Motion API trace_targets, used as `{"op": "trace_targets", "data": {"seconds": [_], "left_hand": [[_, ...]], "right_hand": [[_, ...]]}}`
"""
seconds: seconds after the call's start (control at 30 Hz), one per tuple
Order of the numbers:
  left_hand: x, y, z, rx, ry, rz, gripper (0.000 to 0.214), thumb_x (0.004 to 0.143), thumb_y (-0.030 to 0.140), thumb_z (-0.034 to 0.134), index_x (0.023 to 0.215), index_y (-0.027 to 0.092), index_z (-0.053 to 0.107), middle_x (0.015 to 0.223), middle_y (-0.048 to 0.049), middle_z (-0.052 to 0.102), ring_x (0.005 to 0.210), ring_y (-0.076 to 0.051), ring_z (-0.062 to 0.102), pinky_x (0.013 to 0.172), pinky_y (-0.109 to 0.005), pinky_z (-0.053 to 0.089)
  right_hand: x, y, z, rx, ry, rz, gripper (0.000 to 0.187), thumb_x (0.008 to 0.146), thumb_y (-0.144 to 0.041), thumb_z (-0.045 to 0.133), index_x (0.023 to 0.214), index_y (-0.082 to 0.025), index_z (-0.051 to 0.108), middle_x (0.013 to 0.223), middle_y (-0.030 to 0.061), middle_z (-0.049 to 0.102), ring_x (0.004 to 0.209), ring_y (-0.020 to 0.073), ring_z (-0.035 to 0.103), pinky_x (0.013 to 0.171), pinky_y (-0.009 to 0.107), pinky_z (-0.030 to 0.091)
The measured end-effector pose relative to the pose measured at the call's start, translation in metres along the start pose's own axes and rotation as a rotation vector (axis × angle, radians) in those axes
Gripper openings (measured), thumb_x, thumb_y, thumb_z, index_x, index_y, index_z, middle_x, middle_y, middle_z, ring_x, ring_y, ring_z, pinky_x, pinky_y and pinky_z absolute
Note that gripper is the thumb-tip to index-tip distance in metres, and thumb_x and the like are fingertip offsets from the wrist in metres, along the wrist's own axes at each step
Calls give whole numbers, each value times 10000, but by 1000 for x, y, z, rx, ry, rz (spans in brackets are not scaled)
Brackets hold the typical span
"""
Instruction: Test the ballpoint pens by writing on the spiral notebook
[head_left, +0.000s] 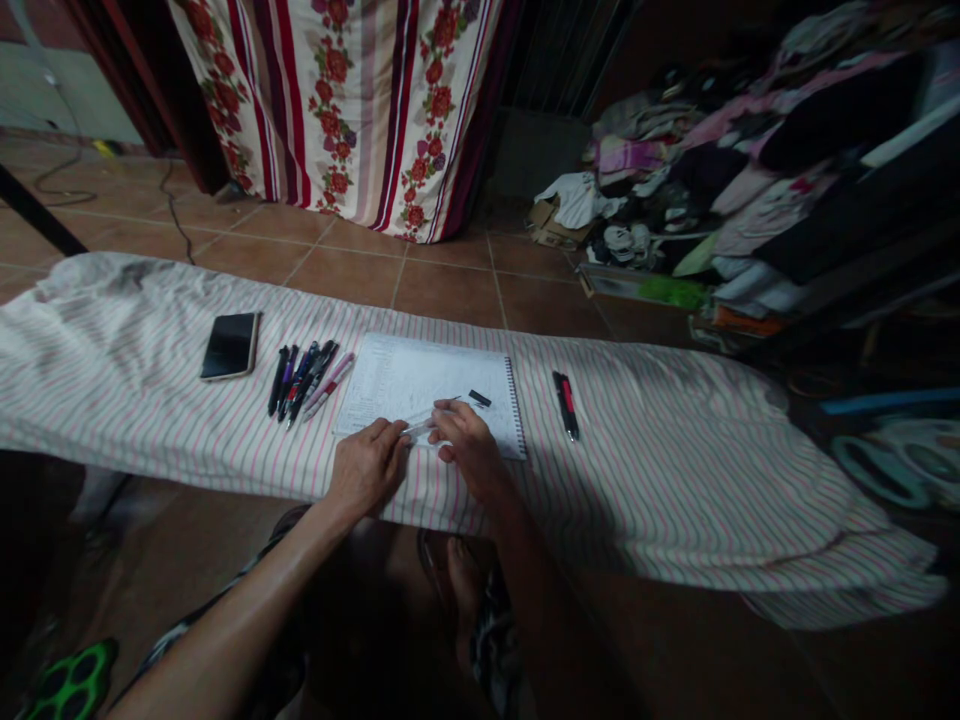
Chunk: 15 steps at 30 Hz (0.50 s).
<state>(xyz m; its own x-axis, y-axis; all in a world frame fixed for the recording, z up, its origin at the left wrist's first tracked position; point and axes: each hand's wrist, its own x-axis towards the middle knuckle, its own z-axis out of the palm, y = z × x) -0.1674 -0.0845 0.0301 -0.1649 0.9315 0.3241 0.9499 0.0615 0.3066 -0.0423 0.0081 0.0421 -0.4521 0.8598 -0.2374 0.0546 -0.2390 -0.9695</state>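
My left hand (369, 465) is closed, its thumb and fingertips pinching one end of a clear pen barrel (418, 424) low over the notebook. Around the other end close the fingers of my right hand (471, 448). A thin dark tip pokes out near the right fingertips; whether it belongs to the same pen I cannot tell. Beneath both hands lies a spiral notebook (439, 362) with a written page, its coil on the right. A small black piece, like a pen cap (480, 398), rests on the page just beyond my right hand.
Left of the notebook lies a bunch of several pens (304, 380), with a phone (230, 346) farther left. Two pens (566, 405) lie to the right. A striped cloth (675, 450) covers the long bench. Beyond are a floral curtain (352, 110) and piled clothes (675, 170).
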Motion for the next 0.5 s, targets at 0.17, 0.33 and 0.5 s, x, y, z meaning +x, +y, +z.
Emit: {"op": "trace_targets", "data": {"seconds": [0.17, 0.33, 0.5], "left_hand": [[0, 2, -2, 8, -14, 7, 315, 917, 330, 315, 1016, 186, 578, 795, -25, 619, 668, -141, 576, 556, -245, 390], [0, 3, -2, 11, -35, 13, 321, 917, 333, 306, 1013, 191, 578, 796, -28, 624, 671, -142, 583, 551, -245, 396], [1, 1, -2, 14, -43, -12, 321, 918, 326, 300, 1002, 188, 577, 802, -30, 630, 675, -144, 587, 559, -244, 403]], "right_hand": [[2, 3, -2, -176, 89, -17, 283, 652, -458, 598, 656, -180, 548, 505, -34, 520, 423, 72, 390, 382, 198, 251], [5, 7, -4, -104, 43, -38, 223, 645, -395, 593, 675, -178, 555, 544, -21, 551, 445, 78, 415, 406, 203, 290], [8, 8, -8, -26, 41, -109, 186, 625, -336, 586, 728, -185, 554, 583, -22, 563, 481, 85, 450, 458, 212, 352]]}}
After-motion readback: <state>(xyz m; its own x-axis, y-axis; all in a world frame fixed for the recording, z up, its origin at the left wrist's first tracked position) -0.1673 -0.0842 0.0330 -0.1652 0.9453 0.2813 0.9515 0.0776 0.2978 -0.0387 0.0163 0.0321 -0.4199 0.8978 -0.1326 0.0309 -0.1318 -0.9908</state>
